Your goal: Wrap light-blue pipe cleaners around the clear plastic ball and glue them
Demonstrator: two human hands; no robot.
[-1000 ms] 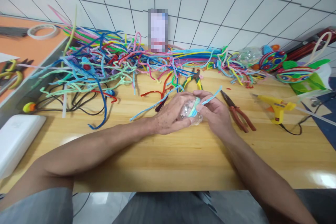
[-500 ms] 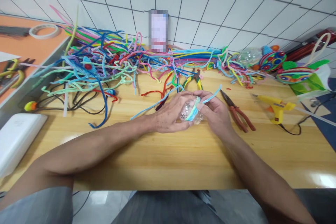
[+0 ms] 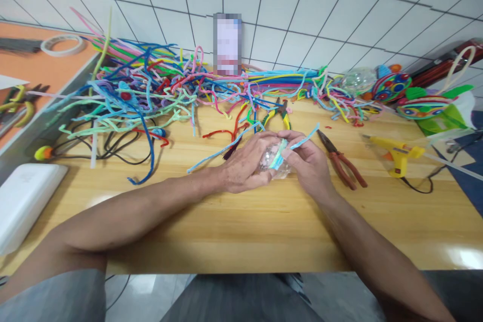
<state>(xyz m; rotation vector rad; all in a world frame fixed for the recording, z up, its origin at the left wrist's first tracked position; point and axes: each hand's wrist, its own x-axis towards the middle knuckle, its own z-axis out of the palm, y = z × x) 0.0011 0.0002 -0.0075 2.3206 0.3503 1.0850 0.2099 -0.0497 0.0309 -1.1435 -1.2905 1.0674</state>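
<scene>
Between my hands is a clear plastic ball with green, yellow and light-blue pipe cleaners wrapped as a band around it. My left hand curls round the ball's left side. At the right side, my right hand pinches a light-blue pipe cleaner against the ball, its free end sticking out up and to the right. Another light-blue length lies beyond my left wrist. The far side of the ball is hidden by my fingers.
Tangled pipe cleaners run along the wall behind. Yellow-handled pliers, red-handled pliers and a yellow glue gun lie to the right. Decorated fish-like figures stand at far right, a white box at left.
The ball and its band have tilted slightly in my hands, and my left thumb has shifted a little. Both hands keep their hold.
</scene>
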